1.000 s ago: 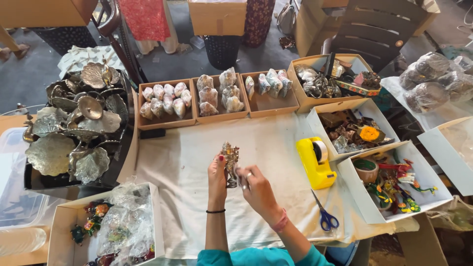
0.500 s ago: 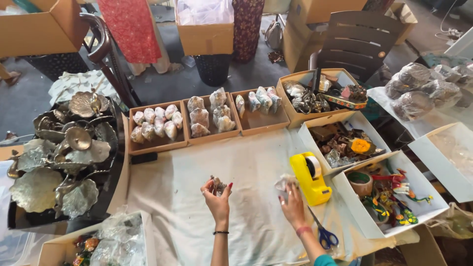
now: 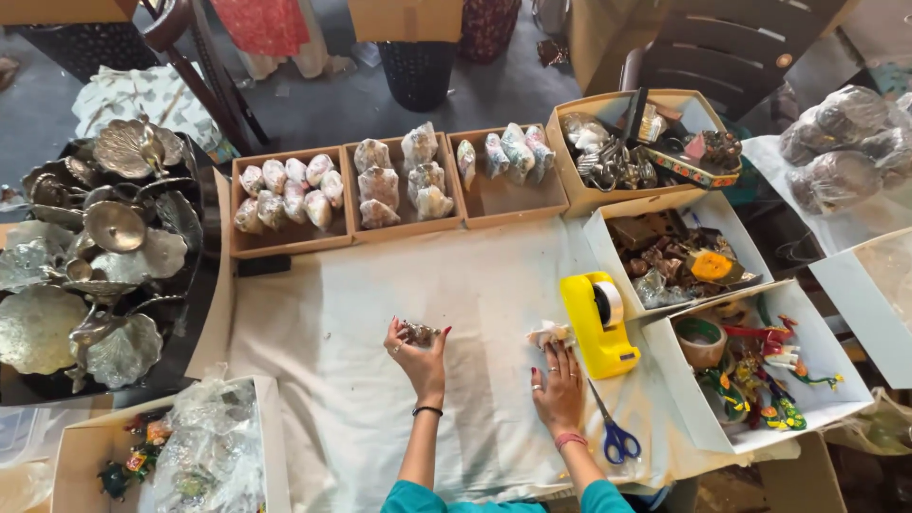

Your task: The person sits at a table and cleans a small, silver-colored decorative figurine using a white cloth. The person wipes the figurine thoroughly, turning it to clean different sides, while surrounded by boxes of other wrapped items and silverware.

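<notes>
Before you: yellow tape dispenser (image 3: 597, 323), blue-handled scissors (image 3: 615, 435), wooden trays of wrapped items (image 3: 394, 183), stacked metal leaf dishes (image 3: 90, 261).

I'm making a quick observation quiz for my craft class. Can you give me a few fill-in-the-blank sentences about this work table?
1. The left hand holds a small ornament above the ____ cloth.
2. The right hand rests beside the ____ tape dispenser.
3. The scissors near the right hand have ____ handles.
4. The wooden tray behind the cloth holds small ____ bundles.

Missing words: white; yellow; blue; wrapped
</notes>
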